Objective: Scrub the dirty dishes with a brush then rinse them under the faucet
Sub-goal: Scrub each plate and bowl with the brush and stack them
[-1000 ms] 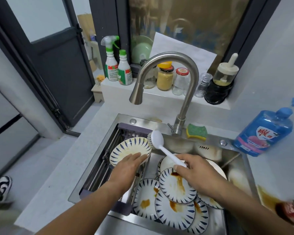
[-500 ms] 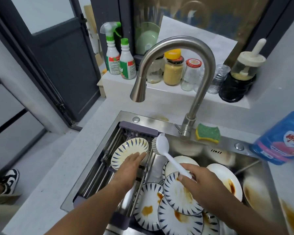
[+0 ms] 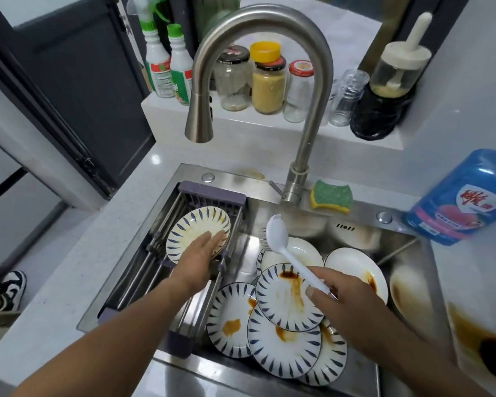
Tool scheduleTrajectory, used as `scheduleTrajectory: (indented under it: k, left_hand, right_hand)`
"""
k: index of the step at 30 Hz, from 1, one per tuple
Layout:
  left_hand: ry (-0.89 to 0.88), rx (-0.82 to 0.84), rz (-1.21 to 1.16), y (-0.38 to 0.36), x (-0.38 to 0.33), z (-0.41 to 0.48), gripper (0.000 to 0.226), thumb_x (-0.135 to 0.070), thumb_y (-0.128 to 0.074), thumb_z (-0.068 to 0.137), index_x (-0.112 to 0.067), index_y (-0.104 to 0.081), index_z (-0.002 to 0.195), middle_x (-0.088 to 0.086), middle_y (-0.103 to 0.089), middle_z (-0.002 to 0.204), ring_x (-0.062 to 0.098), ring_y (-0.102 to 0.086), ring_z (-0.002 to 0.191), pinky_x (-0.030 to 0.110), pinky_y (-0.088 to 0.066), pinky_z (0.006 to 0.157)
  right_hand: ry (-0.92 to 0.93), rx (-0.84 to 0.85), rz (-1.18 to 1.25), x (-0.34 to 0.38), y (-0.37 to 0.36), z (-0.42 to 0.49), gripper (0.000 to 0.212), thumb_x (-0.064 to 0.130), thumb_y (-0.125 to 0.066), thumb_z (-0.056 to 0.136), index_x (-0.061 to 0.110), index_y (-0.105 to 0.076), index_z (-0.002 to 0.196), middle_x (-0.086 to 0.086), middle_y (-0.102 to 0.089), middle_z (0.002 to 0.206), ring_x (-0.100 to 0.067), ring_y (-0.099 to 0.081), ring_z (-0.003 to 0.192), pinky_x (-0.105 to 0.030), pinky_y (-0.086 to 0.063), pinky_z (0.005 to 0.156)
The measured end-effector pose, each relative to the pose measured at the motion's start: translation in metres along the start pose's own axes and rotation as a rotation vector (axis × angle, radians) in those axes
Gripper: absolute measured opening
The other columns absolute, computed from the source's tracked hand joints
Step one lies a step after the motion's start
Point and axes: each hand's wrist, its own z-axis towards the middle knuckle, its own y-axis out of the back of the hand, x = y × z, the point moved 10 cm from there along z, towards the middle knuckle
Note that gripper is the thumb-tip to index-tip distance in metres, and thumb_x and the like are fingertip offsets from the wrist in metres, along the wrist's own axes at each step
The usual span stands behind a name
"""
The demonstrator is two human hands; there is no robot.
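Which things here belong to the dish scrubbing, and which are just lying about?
Job: brush, plate on the rack, stained plates in the sink, faucet.
Lying about: sponge, blue bottle, jars, spray bottles.

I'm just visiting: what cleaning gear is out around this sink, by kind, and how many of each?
scrub brush: 1
sponge: 1
green-capped bottles: 2
blue bottle: 1
Total: 5
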Motion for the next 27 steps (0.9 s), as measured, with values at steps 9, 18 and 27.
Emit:
scheduleTrajectory:
  k: [9,18,27]
  left_hand:
    - [-0.131,-0.126,-0.323,0.017,-0.094,-0.038,0.064,-0.001,-0.057,0.092,-0.030,-0.045,0.148,-0.011,-0.055,0.140,0.009,-0.052,0.127,0.026,-0.046,0.106]
    - [0.651,0.090,-0.751,-0.141,-0.039,-0.035,0.020,-0.006,-0.064,0.093,-0.003,-0.061,0.113,0.013,-0.063,0.100,0.025,-0.062,0.078,0.037,-0.060,0.071]
    - [0.733,0.232,-0.679,-0.181,-0.012,-0.032,0.018,-0.002,-0.068,0.093,-0.001,-0.067,0.111,0.014,-0.069,0.098,0.028,-0.064,0.081,0.038,-0.060,0.068]
  right_hand:
    - [-0.067,-0.054,-0.004,-0.034,0.031,-0.010,0.024,0.023,-0.058,0.100,0.042,-0.069,0.109,-0.006,-0.070,0.081,-0.012,-0.055,0.056,-0.037,-0.053,0.058]
    - [-0.125,-0.043,-0.062,-0.076,0.040,-0.023,0.024,0.029,-0.058,0.101,0.050,-0.065,0.109,0.021,-0.070,0.083,-0.004,-0.062,0.072,-0.024,-0.050,0.065]
    - [-0.202,-0.032,-0.064,-0.110,0.038,-0.032,0.023,0.032,-0.058,0.101,0.046,-0.066,0.118,0.019,-0.070,0.083,-0.002,-0.060,0.069,-0.021,-0.048,0.066]
